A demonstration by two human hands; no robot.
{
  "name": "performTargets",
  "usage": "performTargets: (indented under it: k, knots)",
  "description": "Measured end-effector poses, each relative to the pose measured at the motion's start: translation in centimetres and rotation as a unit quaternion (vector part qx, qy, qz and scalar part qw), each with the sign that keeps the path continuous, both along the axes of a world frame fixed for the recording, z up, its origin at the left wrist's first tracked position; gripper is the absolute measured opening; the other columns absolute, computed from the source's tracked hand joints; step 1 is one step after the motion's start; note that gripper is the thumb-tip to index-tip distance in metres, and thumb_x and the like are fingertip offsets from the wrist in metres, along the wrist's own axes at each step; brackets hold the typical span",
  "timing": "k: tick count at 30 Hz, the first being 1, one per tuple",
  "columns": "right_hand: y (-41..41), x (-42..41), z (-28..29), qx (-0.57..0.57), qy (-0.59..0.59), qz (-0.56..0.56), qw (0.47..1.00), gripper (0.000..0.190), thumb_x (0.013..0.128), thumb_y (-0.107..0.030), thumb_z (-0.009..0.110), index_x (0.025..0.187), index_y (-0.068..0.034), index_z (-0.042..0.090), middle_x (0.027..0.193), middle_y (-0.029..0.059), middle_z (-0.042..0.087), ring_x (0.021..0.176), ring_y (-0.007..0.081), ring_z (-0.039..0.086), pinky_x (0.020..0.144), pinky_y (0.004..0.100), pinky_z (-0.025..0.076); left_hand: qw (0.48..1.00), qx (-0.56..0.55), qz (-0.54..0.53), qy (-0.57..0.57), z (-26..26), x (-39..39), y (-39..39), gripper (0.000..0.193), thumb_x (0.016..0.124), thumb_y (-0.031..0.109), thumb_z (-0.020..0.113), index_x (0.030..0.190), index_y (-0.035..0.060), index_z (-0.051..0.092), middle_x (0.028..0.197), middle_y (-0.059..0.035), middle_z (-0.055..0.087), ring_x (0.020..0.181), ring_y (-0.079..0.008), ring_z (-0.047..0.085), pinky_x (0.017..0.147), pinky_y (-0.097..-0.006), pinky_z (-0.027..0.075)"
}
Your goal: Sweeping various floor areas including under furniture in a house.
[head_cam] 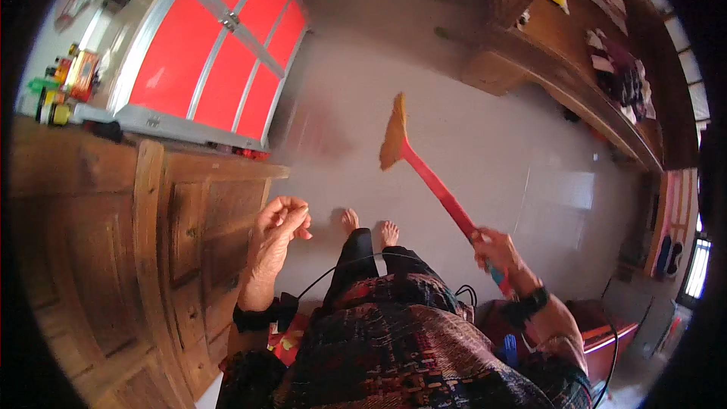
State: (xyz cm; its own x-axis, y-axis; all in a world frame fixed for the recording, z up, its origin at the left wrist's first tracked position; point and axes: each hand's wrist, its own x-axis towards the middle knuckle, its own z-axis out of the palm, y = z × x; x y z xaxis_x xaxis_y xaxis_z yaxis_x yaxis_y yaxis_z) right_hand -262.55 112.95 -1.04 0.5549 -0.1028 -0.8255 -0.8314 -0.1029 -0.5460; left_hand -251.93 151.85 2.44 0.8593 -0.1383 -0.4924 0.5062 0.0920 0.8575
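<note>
My right hand (pixel 497 253) grips a short broom by its red handle (pixel 437 184). The handle slants away up and to the left, and its blue-green lower end shows below my fist. At the far end, the tan broom head (pixel 395 133) is over the pale floor; whether it touches the floor is hard to tell. My left hand (pixel 284 221) is raised beside a wooden cabinet (pixel 210 221), its fingers curled in and the thumb against the index finger. Nothing shows between those fingers. Dark bands wrap both wrists.
A metal-framed cabinet with red panels (pixel 173 57) stands at the upper left, near small bottles and boxes (pixel 79 76). A wooden bed frame or shelf (pixel 568 85) holding clothes (pixel 622 76) lines the right. My bare feet (pixel 369 227) are on the floor (pixel 454 125). A black cable (pixel 318 278) crosses my legs.
</note>
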Motion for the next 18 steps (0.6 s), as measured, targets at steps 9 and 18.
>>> performTargets:
  k: [9, 18]
  knots:
    - [1.7, -14.9, 0.2, -0.056, -0.097, -0.09, 0.99, 0.012, 0.071, -0.008, 0.056, 0.073, 0.004, 0.056, 0.057, 0.0059, 0.053, 0.049, 0.0129, 0.054, 0.044, 0.0254, 0.041, 0.983, -0.014, -0.18, -0.004, 0.3, 9.6, -4.3, 0.01, 0.086, 0.013, 0.059, 0.093, 0.0058, 0.056, 0.076, -0.0018, 0.056, 0.069, -0.0086, 0.054, 0.058, -0.0229, 0.049]
    - [6.8, -9.2, -11.3, -0.201, -0.272, -0.026, 0.941, 0.02, 0.066, -0.013, 0.065, 0.057, -0.008, 0.048, 0.051, 0.0024, 0.048, 0.043, 0.0188, 0.051, 0.039, 0.0316, 0.039, 0.969, 0.012, -0.249, 0.0, 1.9, 15.2, -4.6, 0.009, 0.086, 0.013, 0.058, 0.092, 0.0067, 0.055, 0.073, -0.0014, 0.055, 0.064, -0.0079, 0.054, 0.055, -0.02, 0.048]
